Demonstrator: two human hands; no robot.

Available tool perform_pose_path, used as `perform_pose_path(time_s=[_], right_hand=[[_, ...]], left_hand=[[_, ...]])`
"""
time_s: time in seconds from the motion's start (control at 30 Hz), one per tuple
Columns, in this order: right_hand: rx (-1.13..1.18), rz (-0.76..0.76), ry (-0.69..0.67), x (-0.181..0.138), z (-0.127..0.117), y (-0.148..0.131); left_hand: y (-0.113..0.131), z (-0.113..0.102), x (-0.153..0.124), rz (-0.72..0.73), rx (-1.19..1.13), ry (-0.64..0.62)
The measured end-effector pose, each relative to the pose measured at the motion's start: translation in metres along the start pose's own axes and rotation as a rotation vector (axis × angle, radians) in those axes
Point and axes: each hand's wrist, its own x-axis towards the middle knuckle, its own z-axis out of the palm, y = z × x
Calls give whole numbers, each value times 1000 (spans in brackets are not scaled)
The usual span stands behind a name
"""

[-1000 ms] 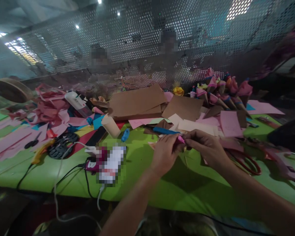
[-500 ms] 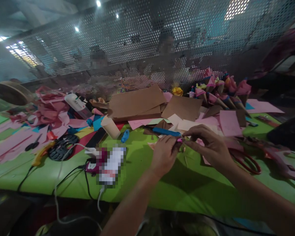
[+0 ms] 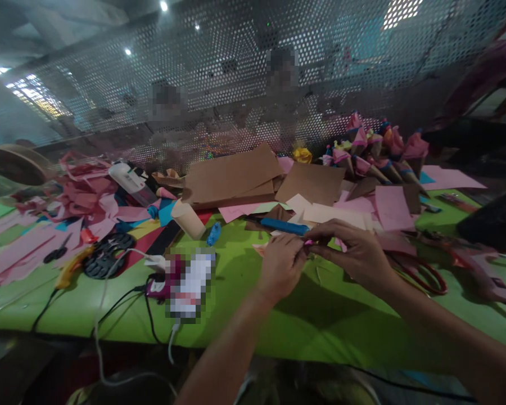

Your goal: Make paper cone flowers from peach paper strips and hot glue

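My left hand [image 3: 281, 265] is closed, its thumb and fingers pinching a small piece of pink paper [image 3: 308, 243]. From the other side my right hand [image 3: 354, 250] meets it, fingertips pressed on the same pink piece. Most of that piece is hidden by the fingers. Just behind the hands lies a blue utility knife [image 3: 284, 226], its right end close to my right fingertips. Loose pink and cream paper [image 3: 335, 215] is spread beyond it.
A phone [image 3: 193, 286] and cables lie left of my arms. Further left are a yellow glue gun [image 3: 73, 266] and scissors [image 3: 57, 250]. Brown cardboard [image 3: 231, 174] and wrapped paper flowers [image 3: 373, 149] stand at the back. A red-handled tool [image 3: 432, 275] and pink glue gun [image 3: 480, 275] sit right.
My right fingertips have moved slightly left and closed in against my left hand, covering more of the pink piece. The view has shifted a little.
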Motion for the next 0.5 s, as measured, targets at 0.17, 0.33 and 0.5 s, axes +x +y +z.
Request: perform_pose_path(time_s=[0.17, 0.33, 0.5], right_hand=[[-31, -18, -20, -1, 0, 1], [-75, -48, -23, 1, -1, -1], [-124, -13, -18, 1, -1, -1]], left_hand=[[-1, 0, 0, 5, 22, -17], [-1, -2, 0, -7, 76, -26], [0, -1, -1, -4, 95, -4]])
